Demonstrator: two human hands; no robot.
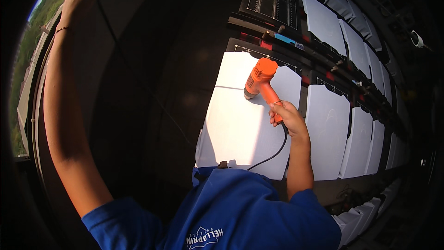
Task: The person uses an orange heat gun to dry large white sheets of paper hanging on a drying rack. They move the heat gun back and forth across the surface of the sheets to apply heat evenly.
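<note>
My right hand (289, 118) is wrapped round the handle of an orange heat gun (266, 81). Its dark nozzle points down at a white fabric piece (231, 132) spread over a flat board in front of me, close above the cloth. Whether it touches cannot be told. A black cord (277, 153) runs from the handle towards my body. My left arm reaches up to the far left, where my left hand (81, 0) is by the window frame. Its fingers look curled, in shadow at the picture's edge, and what they hold is hidden.
More boards with white fabric (327, 129) stand in a row to the right, with another row behind. A dark bare board (273, 2) is at the back. Rails with knobs and a blue strip (284, 39) run between rows. A thin dark cable (113, 34) hangs at left.
</note>
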